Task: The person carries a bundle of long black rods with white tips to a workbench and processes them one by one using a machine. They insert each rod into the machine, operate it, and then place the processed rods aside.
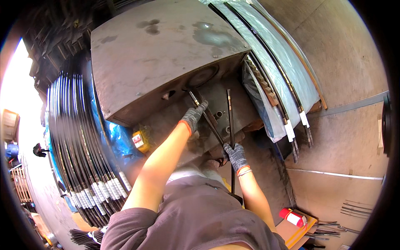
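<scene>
Both my hands wear grey knit gloves with orange cuffs. My left hand (196, 116) is closed around the upper part of a slim black rod (215, 132), whose pale-banded tip points at the front of a big brown metal housing (166, 50). Lower down and to the right, my right hand (236, 156) is closed on the same rod near its lower end. A second black rod (231, 112) stands nearly upright and passes at my right hand; whether my fingers also hold it cannot be made out. Beneath the housing's front lies a metal bed (212, 141) with small round fittings.
On the left, many long black rods (79, 137) with white wrapped ends lie over blue plastic. More rods (271, 54) rest on pale plastic sheeting at the right, beside a notched wooden rack (262, 81). A yellow container (141, 141) sits under the housing; a red cylinder (293, 217) lies lower right.
</scene>
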Demonstrator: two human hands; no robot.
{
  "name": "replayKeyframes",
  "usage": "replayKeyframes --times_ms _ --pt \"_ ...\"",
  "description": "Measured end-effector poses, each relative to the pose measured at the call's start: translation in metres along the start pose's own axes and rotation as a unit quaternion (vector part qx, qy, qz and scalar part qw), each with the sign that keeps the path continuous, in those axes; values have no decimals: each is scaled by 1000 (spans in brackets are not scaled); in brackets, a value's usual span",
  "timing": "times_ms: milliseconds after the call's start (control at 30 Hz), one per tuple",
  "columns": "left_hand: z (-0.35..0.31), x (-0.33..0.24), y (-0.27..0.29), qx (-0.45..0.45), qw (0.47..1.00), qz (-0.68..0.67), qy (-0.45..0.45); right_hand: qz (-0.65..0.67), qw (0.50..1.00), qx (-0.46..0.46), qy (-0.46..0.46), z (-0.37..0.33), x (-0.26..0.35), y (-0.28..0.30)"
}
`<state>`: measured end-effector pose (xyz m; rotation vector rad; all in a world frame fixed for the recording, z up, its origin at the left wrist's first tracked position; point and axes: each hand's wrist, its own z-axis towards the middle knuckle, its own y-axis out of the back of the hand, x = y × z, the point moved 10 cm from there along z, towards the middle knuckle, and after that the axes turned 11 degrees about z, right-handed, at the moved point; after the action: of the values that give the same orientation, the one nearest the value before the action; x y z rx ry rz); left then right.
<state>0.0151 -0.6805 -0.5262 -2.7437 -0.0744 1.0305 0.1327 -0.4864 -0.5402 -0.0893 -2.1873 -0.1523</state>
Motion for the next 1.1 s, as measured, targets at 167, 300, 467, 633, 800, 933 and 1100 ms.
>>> replayKeyframes --times_ms 167,300,467,633,800,933,1100 --pt "26 7 8 -47 996 3 -76 -137 989 -41 46 28 -1 14" --pt "54 14 36 -152 973 147 -92 -73 997 -3 -1 26 1 0" --pt "30 -2 31 -167 968 156 -100 -102 994 4 36 36 7 -1" --pt "33 -2 31 -147 974 136 -106 -148 988 -3 44 59 -24 10" --pt "41 8 32 -128 984 78 -94 -97 995 3 3 30 16 -7" --pt "19 -6 25 -143 983 68 -94 -24 1000 8 -15 38 6 -10" --pt "40 9 34 -139 985 79 -72 -137 990 -12 -6 40 10 -8"
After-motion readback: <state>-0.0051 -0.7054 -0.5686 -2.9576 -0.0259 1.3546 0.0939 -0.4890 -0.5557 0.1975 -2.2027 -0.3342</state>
